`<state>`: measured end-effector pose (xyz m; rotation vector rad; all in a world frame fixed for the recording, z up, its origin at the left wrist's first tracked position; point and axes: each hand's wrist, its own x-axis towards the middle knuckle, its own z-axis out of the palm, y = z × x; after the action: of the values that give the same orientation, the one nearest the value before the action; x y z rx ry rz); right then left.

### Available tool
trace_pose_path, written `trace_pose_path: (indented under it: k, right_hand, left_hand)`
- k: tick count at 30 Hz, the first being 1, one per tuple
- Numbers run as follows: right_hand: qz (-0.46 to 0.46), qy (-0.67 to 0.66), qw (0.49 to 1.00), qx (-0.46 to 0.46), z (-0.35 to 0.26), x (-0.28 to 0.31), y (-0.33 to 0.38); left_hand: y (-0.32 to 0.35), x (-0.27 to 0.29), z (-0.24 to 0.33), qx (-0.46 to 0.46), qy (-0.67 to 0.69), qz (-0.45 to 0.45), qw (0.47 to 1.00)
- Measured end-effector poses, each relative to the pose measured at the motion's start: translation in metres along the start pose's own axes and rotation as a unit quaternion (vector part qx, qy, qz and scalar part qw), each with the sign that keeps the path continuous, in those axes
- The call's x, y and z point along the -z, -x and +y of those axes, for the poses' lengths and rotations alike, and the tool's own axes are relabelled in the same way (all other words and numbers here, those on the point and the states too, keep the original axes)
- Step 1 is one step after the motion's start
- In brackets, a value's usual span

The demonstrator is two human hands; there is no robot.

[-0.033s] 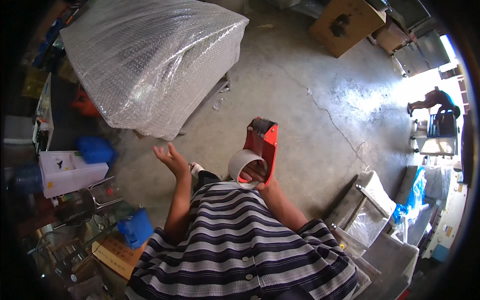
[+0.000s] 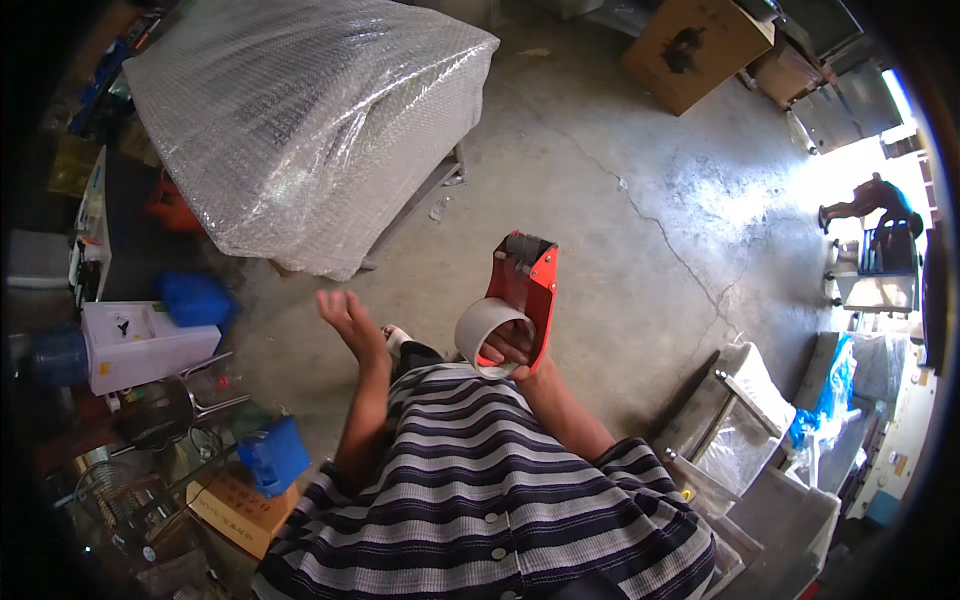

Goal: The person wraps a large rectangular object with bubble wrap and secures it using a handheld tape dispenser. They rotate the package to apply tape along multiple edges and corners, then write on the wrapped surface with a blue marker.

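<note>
Your right hand [image 2: 515, 350] grips one red tape dispenser [image 2: 520, 290] (one roll) | left hand [image 2: 348, 315] spread wide, holding nothing | one bubble-wrapped bundle [image 2: 300, 120] far left

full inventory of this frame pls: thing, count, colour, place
bubble-wrapped bulk: 1, clear wrap, upper left
cardboard box: 1, brown, top right
white box: 1, left
blue container: 1, lower left
concrete floor: grey, cracked, centre
other person: 1, bent over, far right
tape dispenser: 1, red, with tape roll, centre
left hand: open, empty, raised
right hand: grip on the dispenser
striped shirt: bottom
</note>
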<state>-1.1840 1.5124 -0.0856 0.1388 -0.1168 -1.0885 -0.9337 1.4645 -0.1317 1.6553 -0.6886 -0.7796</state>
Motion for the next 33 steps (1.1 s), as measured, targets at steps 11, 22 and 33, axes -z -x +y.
trace_pose_path:
  k: [11, 22, 33]
  right_hand:
    - [0.083, 0.405, 0.903, 0.112, 0.029, -0.052, -0.049]
    - [0.122, 0.495, 0.850, 0.129, -0.026, -0.036, -0.029]
    - [0.150, 0.675, 0.688, 0.221, -0.084, -0.087, -0.011]
  left_hand:
    - [0.082, -0.029, 0.131, -0.055, 0.135, -0.330, 0.933]
    - [0.011, -0.031, 0.208, -0.117, -0.015, -0.377, 0.919]
    - [0.025, -0.139, 0.292, 0.004, -0.101, -0.621, 0.777]
